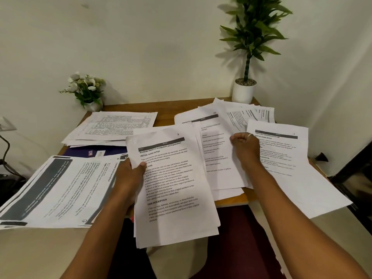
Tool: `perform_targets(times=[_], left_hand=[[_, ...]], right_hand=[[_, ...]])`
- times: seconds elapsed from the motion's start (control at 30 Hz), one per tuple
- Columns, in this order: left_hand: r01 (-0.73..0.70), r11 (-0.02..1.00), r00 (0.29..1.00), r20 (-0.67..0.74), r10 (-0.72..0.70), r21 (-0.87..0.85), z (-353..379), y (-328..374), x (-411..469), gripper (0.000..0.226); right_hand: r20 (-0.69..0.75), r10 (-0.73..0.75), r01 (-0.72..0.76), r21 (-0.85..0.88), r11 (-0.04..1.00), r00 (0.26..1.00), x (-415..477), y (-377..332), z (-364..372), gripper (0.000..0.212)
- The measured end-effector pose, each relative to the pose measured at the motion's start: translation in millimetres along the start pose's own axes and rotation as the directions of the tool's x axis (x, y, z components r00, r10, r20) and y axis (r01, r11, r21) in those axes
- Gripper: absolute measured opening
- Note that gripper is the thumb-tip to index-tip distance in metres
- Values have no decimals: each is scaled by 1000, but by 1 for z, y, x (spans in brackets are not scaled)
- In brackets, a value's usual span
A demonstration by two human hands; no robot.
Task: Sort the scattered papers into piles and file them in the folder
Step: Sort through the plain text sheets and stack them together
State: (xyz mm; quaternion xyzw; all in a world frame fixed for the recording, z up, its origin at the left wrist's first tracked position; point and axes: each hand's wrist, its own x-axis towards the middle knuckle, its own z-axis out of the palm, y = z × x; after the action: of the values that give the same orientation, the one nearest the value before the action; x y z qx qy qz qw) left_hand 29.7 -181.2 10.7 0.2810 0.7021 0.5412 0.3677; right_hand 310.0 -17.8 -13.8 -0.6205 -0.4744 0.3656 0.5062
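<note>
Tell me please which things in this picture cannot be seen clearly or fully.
- Folder, head view: only a dark blue strip shows; paper piles cover the rest.
- Sheets under the right hand: print too blurred to read.
- Pile at the left: cut off by the picture's left edge.
- Stack in the left hand: only the top sheet shows; the number of sheets beneath cannot be counted.

- Single view: head-worn wide-angle cam, above the near edge of the table (167, 110), pitched forward and down.
- Faces the far edge and the wall behind; far corners both in frame.
- Close range: forearms enter from the bottom, lap visible below the near edge.
- Wide-angle distortion bends the side edges; no second view.
</note>
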Motion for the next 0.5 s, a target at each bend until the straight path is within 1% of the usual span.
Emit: perform_targets(times=[0.13,0.2,0.23,0.3,0.4,0.47,0.5], left_hand=[[30,999,999,24,-30,20,2,-1,2,17],[48,999,999,25,-49,22,4,-3,1,13],[58,998,998,24,-58,4,6,-4,2,9],[83,996,996,26,-82,-29,9,-6,3,12],[103,994,994,37,-102,-27,14,-10,6,11],[99,994,994,52,-97,-43,17,-10,6,18],[95,994,994,55,-92,-47,18,-9,5,19]], right_hand=[[-65,6,-9,-41,999,998,11,-7,-34,20],[-125,1,-12,-91,996,992,19,-5,-58,26],[-160,-10,-11,-127,992,987,23,0,-70,27],[-224,-51,2,-213,977,973,26,9,-91,23],[-267,-112,4,-374,927,957,28,28,-109,16],[-267,-172,27,-471,882,948,26,42,-113,21],[-274,-205,24,-544,839,940,26,49,-113,25]])
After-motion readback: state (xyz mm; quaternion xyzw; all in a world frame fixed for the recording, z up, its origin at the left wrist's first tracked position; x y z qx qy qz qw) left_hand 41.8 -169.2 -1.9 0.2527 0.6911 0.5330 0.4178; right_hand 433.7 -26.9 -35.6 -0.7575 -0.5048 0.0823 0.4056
